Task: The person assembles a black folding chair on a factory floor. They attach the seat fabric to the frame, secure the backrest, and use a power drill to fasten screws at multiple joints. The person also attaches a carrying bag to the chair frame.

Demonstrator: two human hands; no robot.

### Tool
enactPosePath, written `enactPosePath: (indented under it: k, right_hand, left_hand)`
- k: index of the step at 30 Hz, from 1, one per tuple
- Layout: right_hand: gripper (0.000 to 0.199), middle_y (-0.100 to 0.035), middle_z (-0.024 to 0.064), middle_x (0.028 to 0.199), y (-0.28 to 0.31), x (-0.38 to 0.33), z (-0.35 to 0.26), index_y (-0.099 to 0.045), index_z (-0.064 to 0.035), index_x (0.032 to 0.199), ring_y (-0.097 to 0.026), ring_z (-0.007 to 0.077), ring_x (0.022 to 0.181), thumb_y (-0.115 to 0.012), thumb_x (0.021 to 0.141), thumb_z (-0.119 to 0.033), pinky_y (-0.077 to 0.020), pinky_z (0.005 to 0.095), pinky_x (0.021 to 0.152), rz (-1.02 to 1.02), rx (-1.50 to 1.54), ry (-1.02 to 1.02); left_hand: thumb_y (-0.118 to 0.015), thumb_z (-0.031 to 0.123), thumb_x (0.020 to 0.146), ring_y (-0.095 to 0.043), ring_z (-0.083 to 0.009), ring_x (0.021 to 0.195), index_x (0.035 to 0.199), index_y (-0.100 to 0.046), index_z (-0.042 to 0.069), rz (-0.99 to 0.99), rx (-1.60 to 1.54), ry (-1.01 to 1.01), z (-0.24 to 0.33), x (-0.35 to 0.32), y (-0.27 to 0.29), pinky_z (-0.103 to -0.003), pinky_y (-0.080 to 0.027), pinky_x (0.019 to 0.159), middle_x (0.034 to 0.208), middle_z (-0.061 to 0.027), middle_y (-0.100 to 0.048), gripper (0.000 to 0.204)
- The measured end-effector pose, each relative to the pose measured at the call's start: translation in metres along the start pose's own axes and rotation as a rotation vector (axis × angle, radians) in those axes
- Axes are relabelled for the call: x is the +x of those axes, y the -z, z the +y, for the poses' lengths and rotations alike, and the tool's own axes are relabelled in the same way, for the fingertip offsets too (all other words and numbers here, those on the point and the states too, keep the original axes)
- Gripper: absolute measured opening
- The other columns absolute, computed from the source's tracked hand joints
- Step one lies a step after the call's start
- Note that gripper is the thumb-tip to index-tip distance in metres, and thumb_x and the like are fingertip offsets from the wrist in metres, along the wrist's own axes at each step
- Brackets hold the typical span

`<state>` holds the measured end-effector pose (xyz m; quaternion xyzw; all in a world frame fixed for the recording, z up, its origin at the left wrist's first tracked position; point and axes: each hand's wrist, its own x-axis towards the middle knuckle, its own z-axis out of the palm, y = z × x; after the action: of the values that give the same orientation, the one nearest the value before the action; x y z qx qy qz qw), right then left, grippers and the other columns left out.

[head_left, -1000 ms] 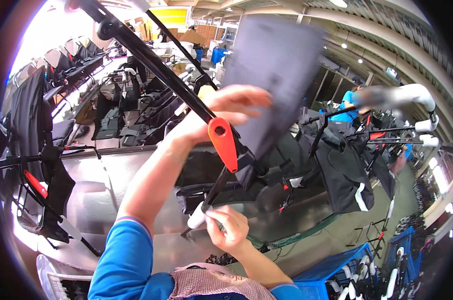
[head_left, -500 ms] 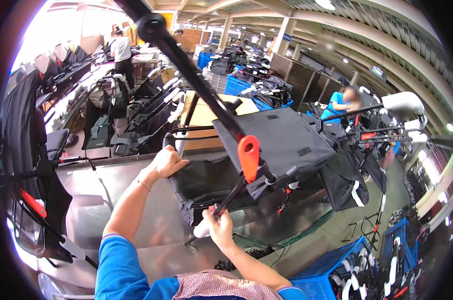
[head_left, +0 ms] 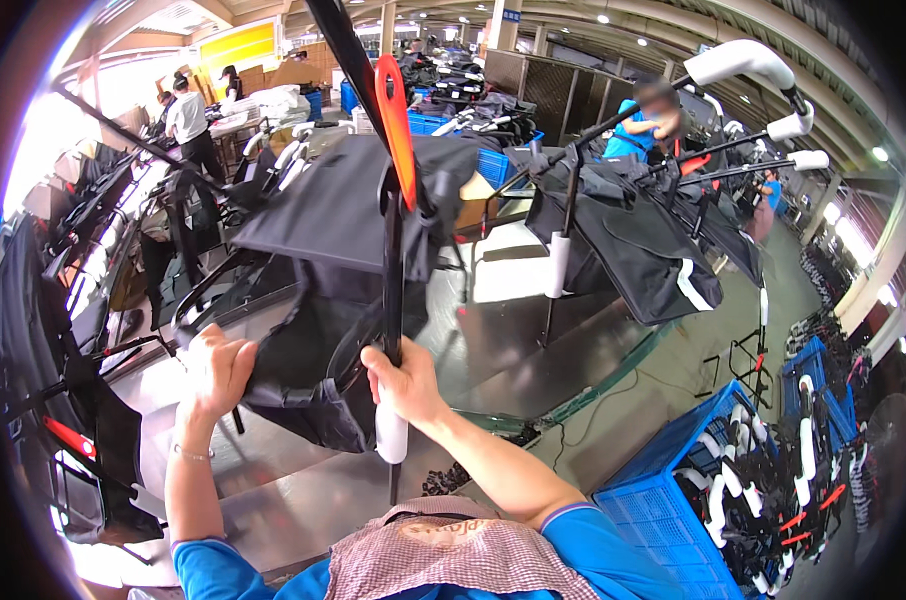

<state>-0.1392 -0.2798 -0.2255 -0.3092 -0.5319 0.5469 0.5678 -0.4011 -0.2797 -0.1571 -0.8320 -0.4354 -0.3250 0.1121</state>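
Note:
My right hand (head_left: 405,378) is closed around a black frame tube (head_left: 392,270) just above its white end cap (head_left: 391,435). The tube runs up to an orange lever (head_left: 396,125). My left hand (head_left: 216,372) grips the edge of the black fabric seat (head_left: 325,335) that hangs from this frame. A flat black fabric panel (head_left: 345,200) spreads out above both hands. The frame stands over a grey metal table (head_left: 493,345).
More folded black frames with fabric (head_left: 633,235) hang to the right, with white foam handles (head_left: 738,62) above. A blue crate (head_left: 703,490) of parts sits at lower right. Other people work at the back left (head_left: 188,120) and back right (head_left: 645,125). Frames (head_left: 73,300) crowd the left.
The frame has swung more upright, its orange lever rising to the top. My left hand dropped from the fabric panel to the seat's edge. My right hand moved up the tube.

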Motion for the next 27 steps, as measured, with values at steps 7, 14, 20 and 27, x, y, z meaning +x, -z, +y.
enactPosePath:
  k: [7,14,20,27]
  right_hand:
    - [0.040,-0.053,0.0014,0.054,0.063,0.059,0.020,-0.054,-0.0035,0.075,-0.050,0.0086,0.046,-0.063,0.089,-0.040,-0.0386,0.0246,0.042,-0.031,-0.020,0.079]
    - [0.038,-0.059,0.0023,0.066,0.153,0.126,0.105,-0.060,-0.0006,0.080,-0.057,0.0114,0.063,-0.059,0.092,-0.037,-0.0460,0.0271,0.058,0.013,-0.211,0.066]
    - [0.039,-0.055,0.0039,0.060,0.127,0.136,0.101,-0.055,-0.0042,0.081,-0.054,0.0133,0.050,-0.061,0.090,-0.042,-0.0427,0.0264,0.049,-0.002,-0.030,0.036]
    - [0.050,-0.057,0.0042,0.084,0.159,0.137,0.099,-0.056,-0.0033,0.096,-0.054,0.0131,0.078,-0.040,0.096,-0.051,-0.0455,0.0303,0.071,-0.163,-0.156,-0.021]
  left_hand:
    - [-0.064,0.020,0.080,-0.048,-0.0276,0.044,0.058,-0.050,0.009,-0.029,0.101,-0.067,0.074,0.008,-0.020,-0.037,-0.036,0.056,0.048,-0.0072,-0.049,0.028]
    - [-0.063,0.033,0.083,-0.053,-0.0249,0.048,0.058,-0.050,0.012,-0.079,0.114,0.021,0.097,0.024,-0.113,-0.038,-0.040,0.062,0.048,-0.0059,-0.051,0.036]
    - [-0.069,0.017,0.075,-0.057,-0.0223,0.074,0.080,-0.061,0.009,0.153,0.075,0.199,0.108,0.004,-0.110,-0.035,-0.043,0.072,0.079,-0.0045,-0.059,0.013]
    - [-0.065,0.007,0.064,-0.053,-0.0202,0.082,0.080,-0.058,0.009,0.302,0.181,0.347,0.152,-0.104,-0.122,-0.034,-0.044,0.074,0.087,-0.0027,-0.055,0.017]
